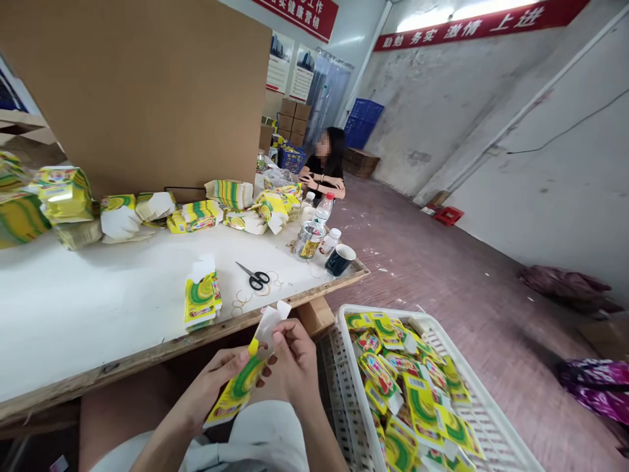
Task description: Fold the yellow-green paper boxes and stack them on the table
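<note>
Over my lap, my left hand (223,370) grips a yellow and green printed carton (242,387) by its side. My right hand (293,354) pinches the white flaps at the carton's upper end, with thumb and fingers closed on them. The carton is tilted, its white end pointing up toward the table edge. On the table just beyond lies a small stack of flat cartons (202,298) of the same print. Black-handled scissors (256,278) rest to the right of that stack, beside several loose rubber bands (240,303).
A white plastic basket (472,357) holding many yellow cartons stands at my right. Bundles of cartons (236,193) line the table's back, before a large cardboard sheet (147,85). A dark mug (341,260), jar (309,240) and bottles sit near the right corner. A person (327,164) sits beyond.
</note>
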Demonstrator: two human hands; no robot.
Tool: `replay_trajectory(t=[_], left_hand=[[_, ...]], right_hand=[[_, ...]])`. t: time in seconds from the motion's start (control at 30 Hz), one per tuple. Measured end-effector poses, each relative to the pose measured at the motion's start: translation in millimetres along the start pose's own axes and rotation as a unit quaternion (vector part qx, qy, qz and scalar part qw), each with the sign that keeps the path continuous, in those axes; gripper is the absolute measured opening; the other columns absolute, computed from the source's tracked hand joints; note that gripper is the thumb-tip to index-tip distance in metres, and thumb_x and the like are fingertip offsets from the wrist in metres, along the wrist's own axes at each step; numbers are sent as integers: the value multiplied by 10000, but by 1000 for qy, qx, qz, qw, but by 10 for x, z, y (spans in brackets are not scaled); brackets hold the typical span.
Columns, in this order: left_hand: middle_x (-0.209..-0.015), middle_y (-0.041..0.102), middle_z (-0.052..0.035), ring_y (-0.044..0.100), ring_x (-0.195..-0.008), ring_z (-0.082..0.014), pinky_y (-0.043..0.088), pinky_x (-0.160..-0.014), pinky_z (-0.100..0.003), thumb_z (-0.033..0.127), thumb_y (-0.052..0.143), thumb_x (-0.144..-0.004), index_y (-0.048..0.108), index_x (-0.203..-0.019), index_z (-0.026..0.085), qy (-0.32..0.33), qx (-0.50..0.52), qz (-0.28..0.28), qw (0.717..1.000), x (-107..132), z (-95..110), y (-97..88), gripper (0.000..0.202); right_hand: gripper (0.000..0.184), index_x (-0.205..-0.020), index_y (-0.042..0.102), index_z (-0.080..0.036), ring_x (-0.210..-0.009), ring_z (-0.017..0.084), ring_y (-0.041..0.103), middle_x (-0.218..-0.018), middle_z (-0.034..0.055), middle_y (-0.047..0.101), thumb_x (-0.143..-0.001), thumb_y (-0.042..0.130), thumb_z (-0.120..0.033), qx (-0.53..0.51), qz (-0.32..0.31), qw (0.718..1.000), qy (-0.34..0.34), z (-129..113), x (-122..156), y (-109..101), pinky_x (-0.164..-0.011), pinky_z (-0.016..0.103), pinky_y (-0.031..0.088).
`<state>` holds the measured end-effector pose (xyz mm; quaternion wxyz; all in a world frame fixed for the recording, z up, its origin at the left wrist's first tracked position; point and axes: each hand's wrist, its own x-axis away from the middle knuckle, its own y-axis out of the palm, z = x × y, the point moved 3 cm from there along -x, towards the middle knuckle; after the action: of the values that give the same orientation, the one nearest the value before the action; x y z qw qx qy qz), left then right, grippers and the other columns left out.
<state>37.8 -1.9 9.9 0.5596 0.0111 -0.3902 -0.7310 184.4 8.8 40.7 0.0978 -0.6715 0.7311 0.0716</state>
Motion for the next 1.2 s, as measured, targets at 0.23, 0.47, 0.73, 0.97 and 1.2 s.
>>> replay_trajectory(t=[0.23,0.47,0.73,0.97,1.2], left_hand=[[-790,754,-50,632,-662,-153,481,-645,-223,458,775,-733,769,-949,154,112,-40,-33,992,-92,100,77,372],[-870,761,-34,646,-790,-219,502,-723,-260,411,731,-782,747,-925,167,242,-161,109,950,-89,112,13,283],[-1065,744,-92,683,-975,-288,531,-844,-341,286,764,-749,626,-1096,194,229,-169,75,956,-88,153,34,385],[-1110,710,-115,664,-978,-250,504,-859,-332,336,656,-865,388,-1400,230,218,-156,-15,963,-7,225,31,607],[-1046,716,-94,663,-978,-252,494,-838,-331,324,680,-848,485,-1361,244,160,-155,-97,970,53,238,33,554]], right_hand=[[423,-1254,557,-237,-887,194,609,-1126,71,635,-878,643,-410,25,61,998,-13,82,48,3,-761,300,506],[248,-980,706,-179,-908,230,642,-970,85,701,-895,615,-394,61,-66,996,22,167,120,197,-801,313,522],[222,-909,659,-183,-800,204,654,-884,57,715,-902,621,-401,65,-4,997,39,233,61,70,-731,290,532],[426,-1274,531,-232,-1052,235,653,-1184,113,670,-884,665,-338,-92,-67,993,17,71,-43,-28,-871,346,536],[284,-1032,691,-208,-565,118,499,-789,19,639,-874,654,-441,-41,-118,989,82,98,-70,-171,-490,212,389]])
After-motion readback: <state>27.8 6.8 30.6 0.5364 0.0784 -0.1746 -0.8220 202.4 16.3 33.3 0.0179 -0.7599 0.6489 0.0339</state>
